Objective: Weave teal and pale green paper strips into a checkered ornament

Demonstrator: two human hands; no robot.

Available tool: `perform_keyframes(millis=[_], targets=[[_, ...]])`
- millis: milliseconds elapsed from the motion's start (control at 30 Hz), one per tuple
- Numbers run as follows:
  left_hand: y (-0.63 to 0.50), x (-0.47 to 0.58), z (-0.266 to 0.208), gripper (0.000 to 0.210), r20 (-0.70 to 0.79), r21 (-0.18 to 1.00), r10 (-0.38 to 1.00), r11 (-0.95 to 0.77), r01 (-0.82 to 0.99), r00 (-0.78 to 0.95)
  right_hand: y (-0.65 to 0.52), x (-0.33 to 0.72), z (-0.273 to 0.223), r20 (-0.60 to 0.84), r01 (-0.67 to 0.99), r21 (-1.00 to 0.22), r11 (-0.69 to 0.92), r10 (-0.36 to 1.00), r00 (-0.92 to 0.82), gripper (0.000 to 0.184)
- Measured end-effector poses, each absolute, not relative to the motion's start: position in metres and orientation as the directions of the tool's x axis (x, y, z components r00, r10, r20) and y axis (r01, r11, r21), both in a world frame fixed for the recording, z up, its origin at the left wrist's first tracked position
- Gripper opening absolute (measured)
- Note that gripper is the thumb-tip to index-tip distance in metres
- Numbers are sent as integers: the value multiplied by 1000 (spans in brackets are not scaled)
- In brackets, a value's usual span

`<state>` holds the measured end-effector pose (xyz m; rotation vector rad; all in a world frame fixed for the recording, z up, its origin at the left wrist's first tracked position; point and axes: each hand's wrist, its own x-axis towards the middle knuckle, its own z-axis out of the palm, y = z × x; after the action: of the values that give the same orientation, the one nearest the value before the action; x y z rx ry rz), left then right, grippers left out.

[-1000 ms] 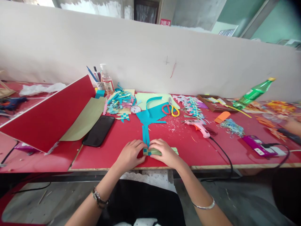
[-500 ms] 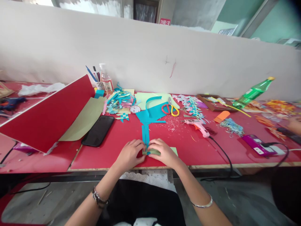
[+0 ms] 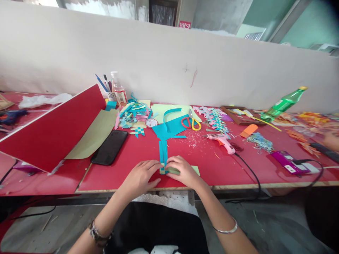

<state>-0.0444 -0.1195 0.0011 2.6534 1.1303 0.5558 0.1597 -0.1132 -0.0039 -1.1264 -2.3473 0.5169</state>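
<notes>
Left grip is spread, its fingertips touching the woven teal-and-green paper strip on the red counter, left of the pink hot-glue gun. Right grip hides part of the weave; whether it pinches, I cannot tell. Far left of the gun, a clear bottle bears a red-and-white label, unreadable. Right of the gun, a co-worker's blurred hand is cut off.

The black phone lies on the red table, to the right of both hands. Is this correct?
Not fully: the black phone lies to the left of the left hand and the right hand, as the head view shows. It does lie on the red table.
</notes>
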Motion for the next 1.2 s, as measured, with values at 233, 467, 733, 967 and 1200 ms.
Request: perform_keyframes(millis=[233,467,733,967,1200], targets=[[-129,-58,0,35,208,277,696,-715,642,687,-112,162,-2,252,591,-534,605,781,-572,12],[-132,-50,0,36,192,247,666,-743,622,720,-116,164,0,232,600,-581,550,818,-526,22],[-130,-46,3,34,208,241,634,-771,589,745,-115,163,1,230,595,-575,562,809,-541,23],[-126,-52,-2,45,194,282,703,-708,648,684,-126,157,3,309,720,-488,494,869,-387,28],[-122,-51,-6,68,116,252,637,-761,598,762,-143,127,-11,361,884,-374,279,922,-138,40]])
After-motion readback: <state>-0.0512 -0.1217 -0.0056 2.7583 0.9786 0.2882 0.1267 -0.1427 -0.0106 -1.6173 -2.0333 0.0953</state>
